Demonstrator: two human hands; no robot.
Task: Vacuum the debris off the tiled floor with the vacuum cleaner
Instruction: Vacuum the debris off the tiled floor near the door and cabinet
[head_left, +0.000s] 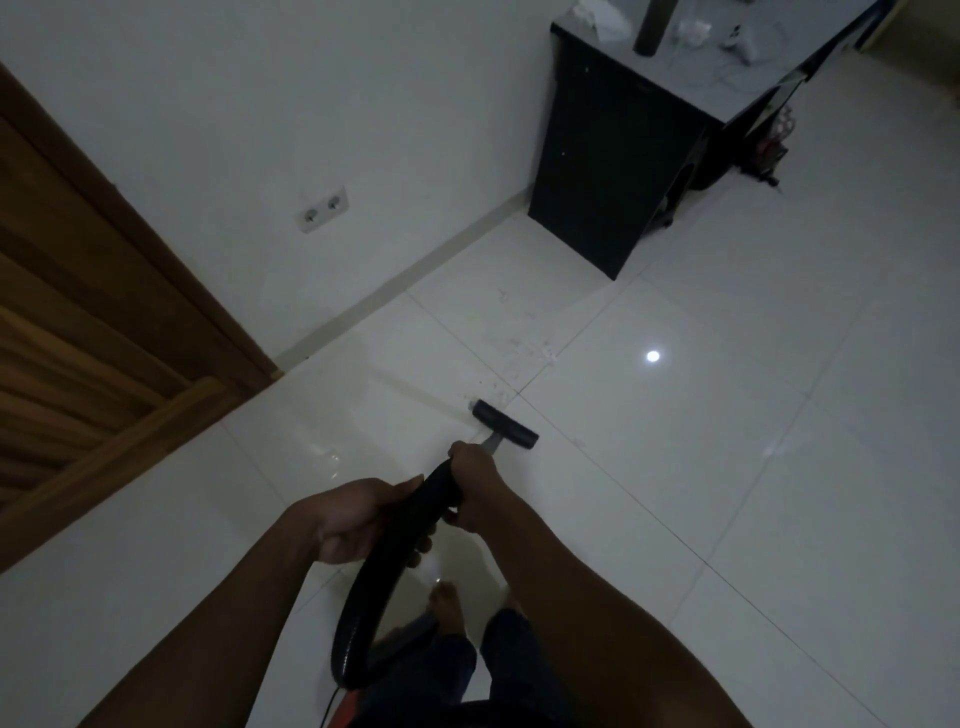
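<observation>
A black vacuum hose (384, 561) curves up from near my feet to a short grey tube ending in a black floor nozzle (505, 425) that rests on the white tiled floor (675, 467). My right hand (475, 486) grips the hose end just behind the nozzle. Lower down the hose, my left hand (353, 519) is wrapped around it. Pale scattered debris (511, 353) lies on the tiles just beyond the nozzle, toward the wall. A small white bit sits at the nozzle's left tip.
A black cabinet (613, 156) stands against the white wall at the upper right, with small items on top. A wooden door (78, 312) fills the left side. A double wall socket (323, 209) sits low on the wall. My bare foot (447, 608) is below the hands.
</observation>
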